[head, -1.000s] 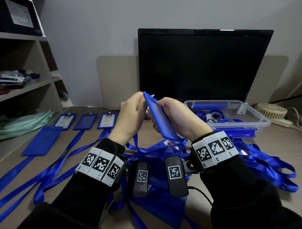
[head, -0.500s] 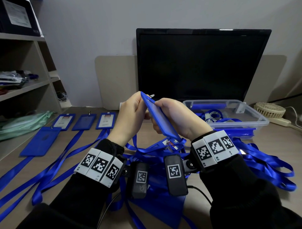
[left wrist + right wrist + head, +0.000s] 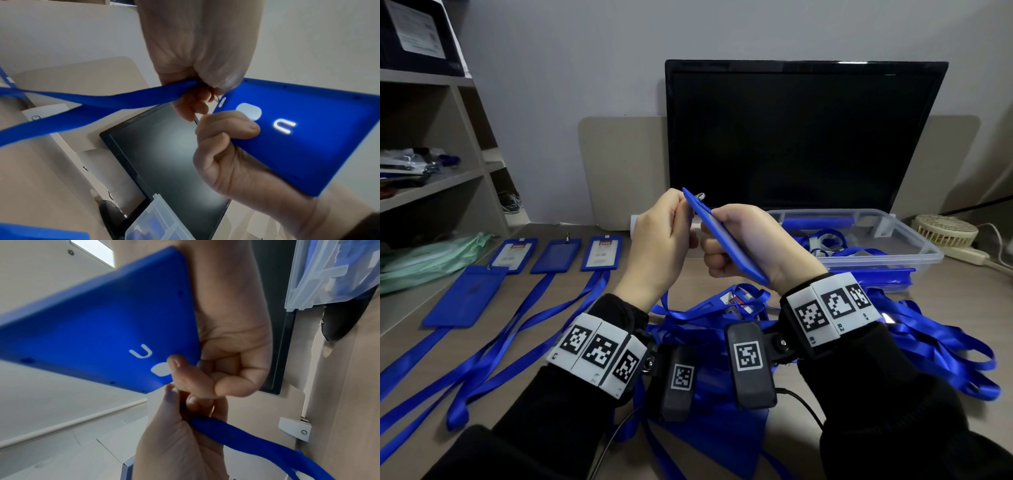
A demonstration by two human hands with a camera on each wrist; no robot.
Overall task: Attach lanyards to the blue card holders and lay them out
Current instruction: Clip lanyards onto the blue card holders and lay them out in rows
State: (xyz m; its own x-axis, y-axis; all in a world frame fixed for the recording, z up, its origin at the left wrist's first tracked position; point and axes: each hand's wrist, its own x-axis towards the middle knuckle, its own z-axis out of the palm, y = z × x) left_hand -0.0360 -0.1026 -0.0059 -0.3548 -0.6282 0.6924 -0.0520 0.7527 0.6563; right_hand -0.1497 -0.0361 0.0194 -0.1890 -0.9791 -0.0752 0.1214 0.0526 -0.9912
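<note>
Head view: card holder [image 3: 726, 240] (tilted) between hands [image 3: 661, 246]

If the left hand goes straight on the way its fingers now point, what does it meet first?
Most likely the top edge of the blue card holder, which the right hand holds. The left hand pinches the lanyard end there; whether they already touch is unclear.
</note>
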